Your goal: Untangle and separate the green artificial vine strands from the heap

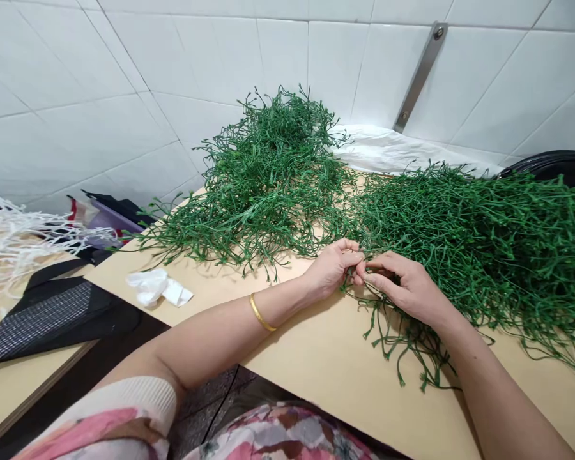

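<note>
My left hand (334, 267) is closed in a pinch on thin green plastic stems, with a gold bangle on its wrist. Meeting it fingertip to fingertip, my right hand (405, 284) also pinches at the same stems; the exact spot between the fingers is partly hidden. A small bunch of green stems (393, 338) trails from the hands over the tabletop and under my right wrist. Behind the hands lies a tall heap of green plastic stems (278, 153) with small budded tips. A second thick heap (483, 236) spreads to the right.
The light wooden table (316, 364) stands against a white tiled wall (211, 51). A crumpled white tissue (156, 286) lies at its left. White stringy strands (19, 243) and a black mesh item (48, 313) rest on another surface. White plastic sheeting (388, 148) lies behind the heaps.
</note>
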The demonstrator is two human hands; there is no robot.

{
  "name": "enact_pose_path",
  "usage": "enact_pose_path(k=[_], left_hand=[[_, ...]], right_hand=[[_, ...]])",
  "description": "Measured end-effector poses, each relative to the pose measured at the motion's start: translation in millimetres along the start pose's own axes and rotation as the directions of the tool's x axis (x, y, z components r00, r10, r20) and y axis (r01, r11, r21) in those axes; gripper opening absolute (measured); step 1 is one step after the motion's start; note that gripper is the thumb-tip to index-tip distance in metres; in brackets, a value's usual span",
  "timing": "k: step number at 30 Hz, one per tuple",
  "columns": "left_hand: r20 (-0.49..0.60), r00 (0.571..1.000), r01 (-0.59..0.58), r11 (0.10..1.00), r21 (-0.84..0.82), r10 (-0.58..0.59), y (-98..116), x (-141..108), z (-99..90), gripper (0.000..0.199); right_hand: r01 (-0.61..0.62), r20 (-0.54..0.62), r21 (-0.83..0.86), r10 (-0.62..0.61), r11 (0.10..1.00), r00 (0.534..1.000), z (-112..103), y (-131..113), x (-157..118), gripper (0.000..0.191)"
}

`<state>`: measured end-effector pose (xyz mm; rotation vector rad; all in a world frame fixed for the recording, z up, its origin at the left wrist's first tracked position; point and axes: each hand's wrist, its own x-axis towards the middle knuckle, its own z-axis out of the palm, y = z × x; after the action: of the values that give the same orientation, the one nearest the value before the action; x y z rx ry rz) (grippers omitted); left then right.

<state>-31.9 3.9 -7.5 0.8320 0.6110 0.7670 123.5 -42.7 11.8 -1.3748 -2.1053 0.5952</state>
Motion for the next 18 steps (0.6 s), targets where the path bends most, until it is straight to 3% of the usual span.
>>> enact_pose_path(k=[4,8,18], left_hand=[[0.037,0.999,-0.013,1.0,-0.019,0.014,-1.0,-0.2,-2.1,0.021],[0.048,0.999,0.001,0.999,-0.037,0.001,-2.9,0.5,-3.0,0.019],[0.051,0.994,0.094,0.996,-0.003,-0.094,-4.1,0.3,-4.2,0.017]], right_hand=[[-0.126,-0.118,0.099,0.137,0.987,0.983,4.1,0.7,0.0,0.023],[-0.229,-0.108,0.282,0.268,0.932,0.957,6.5,8.5,0.8,0.03],[-0.201,-0.229,0.414,0.315,0.888,0.921,8.8,5.5,1.4,0.019]])
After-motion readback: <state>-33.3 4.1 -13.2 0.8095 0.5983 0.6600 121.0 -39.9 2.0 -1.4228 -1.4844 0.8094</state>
